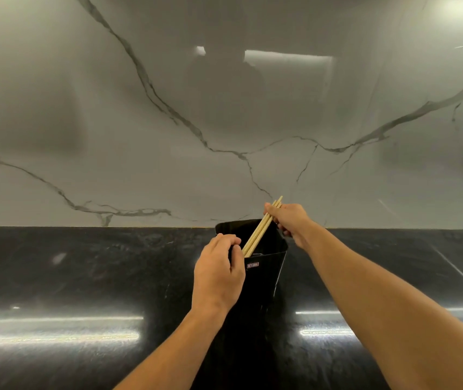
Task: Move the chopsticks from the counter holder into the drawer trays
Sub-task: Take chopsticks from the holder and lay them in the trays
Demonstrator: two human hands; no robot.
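A tall black holder [265, 266] stands on the dark counter, tilted toward me. A few light wooden chopsticks [259, 233] slant out of its mouth, lower ends inside, upper ends up to the right. My right hand [290, 220] pinches the chopsticks near their upper ends. My left hand [217, 273] grips the holder's near left rim, fingers curled over the edge. No drawer or tray is in view.
The glossy black counter [84, 277] runs left and right with bright light reflections. A grey marble backsplash [168, 108] with dark veins rises directly behind the holder.
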